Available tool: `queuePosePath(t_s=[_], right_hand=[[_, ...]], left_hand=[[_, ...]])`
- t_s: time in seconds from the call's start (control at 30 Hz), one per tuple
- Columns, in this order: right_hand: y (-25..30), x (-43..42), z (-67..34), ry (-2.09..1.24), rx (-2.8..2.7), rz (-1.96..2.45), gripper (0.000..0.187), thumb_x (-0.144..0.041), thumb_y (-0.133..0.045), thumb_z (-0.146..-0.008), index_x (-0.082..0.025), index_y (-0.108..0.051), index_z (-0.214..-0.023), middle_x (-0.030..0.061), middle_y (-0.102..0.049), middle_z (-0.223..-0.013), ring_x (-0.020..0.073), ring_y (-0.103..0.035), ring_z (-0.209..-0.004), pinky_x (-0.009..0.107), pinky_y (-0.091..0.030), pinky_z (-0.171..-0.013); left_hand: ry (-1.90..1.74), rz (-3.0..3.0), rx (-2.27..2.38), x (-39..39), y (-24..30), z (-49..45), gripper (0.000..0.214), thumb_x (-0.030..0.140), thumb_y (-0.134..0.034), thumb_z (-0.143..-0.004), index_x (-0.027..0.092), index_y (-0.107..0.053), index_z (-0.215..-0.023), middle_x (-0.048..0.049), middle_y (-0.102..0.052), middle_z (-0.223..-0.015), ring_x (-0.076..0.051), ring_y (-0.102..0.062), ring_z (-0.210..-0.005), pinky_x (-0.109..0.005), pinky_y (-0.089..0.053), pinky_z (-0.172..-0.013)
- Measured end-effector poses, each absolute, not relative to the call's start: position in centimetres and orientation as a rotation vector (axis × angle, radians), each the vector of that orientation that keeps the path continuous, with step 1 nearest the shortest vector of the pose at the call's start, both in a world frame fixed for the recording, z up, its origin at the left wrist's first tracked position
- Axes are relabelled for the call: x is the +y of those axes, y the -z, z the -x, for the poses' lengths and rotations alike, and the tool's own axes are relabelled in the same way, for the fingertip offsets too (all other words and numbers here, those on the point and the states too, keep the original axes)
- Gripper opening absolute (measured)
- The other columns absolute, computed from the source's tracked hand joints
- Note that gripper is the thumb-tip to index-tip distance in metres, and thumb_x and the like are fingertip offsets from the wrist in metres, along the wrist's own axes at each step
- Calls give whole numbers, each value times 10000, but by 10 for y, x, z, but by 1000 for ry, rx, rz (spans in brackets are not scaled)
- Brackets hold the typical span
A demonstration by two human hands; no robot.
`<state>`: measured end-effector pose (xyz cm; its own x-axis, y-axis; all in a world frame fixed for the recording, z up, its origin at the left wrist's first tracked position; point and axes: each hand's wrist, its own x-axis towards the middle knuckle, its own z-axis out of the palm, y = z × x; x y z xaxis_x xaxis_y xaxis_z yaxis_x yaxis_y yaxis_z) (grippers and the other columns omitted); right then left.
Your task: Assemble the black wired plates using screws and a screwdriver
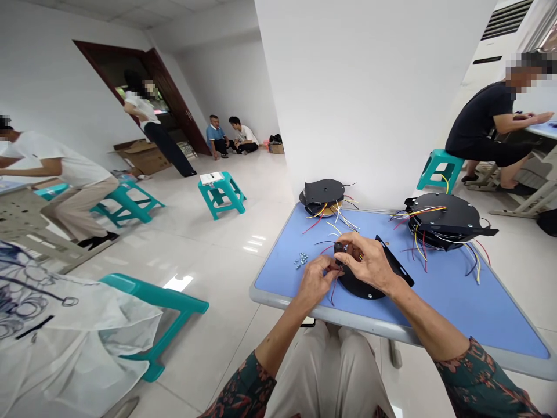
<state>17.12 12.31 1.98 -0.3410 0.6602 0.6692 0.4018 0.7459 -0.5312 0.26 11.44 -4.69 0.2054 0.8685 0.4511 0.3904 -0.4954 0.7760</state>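
Note:
My left hand [317, 280] and my right hand [368, 261] meet over a black round plate [368, 287] that lies on the blue table [456, 302]. The right hand's fingers pinch a small dark part [338, 248] with red wires hanging from it. The left hand's fingers are curled and pinched just below that part, touching the wires. A small heap of silver nuts [300, 259] lies on the table left of my hands. A black bracket [394, 261] sticks out from under my right hand.
Two black round assemblies with coloured wires stand on the table, one at the back [324, 196] and one at the right [444, 220]. Teal stools [220, 191] stand on the tiled floor. Several other people sit or stand around the room. A white pillar rises behind the table.

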Motion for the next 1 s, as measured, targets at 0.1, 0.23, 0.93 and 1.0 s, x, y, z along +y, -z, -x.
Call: queuePosePath(t_s=[0.1, 0.23, 0.93, 1.0], right_hand=[[-20, 125, -173, -409, -1991, 774, 267, -317, -598, -947, -217, -652, -1189, 49, -737, -937, 117, -569, -585, 255, -492, -577], [-21, 125, -173, -605, -2041, 696, 295, -324, -487, -1004, -235, -650, -1233, 48, -752, -1011, 113, -613, -623, 256, -519, -625], [-17, 128, -174, -596, -1892, 792, 208, -334, -611, -931, -206, -708, -1063, 9, -691, -753, 113, -555, -538, 249, -442, -538], [-17, 127, -173, -558, -1889, 796, 184, -335, -634, -916, -205, -688, -1035, -27, -610, -632, 116, -534, -518, 250, -430, -531]], left_hand=[[-1266, -2008, 1128, 115, 48, -2, 133, 104, -678, -816, 174, -647, -708, -17, -721, -782, -169, -666, -782, -293, -516, -783], [-1241, -2012, 1135, 115, 48, -1, 121, 105, -680, -811, 181, -660, -719, -14, -726, -762, -178, -680, -771, -307, -531, -784], [-1260, -1967, 1080, 113, 48, -2, 127, 93, -628, -827, 182, -629, -737, -17, -726, -774, -168, -676, -751, -285, -528, -768], [-1257, -1935, 1058, 113, 49, -2, 102, 100, -618, -839, 186, -618, -784, -12, -727, -779, -163, -680, -739, -279, -531, -757]])
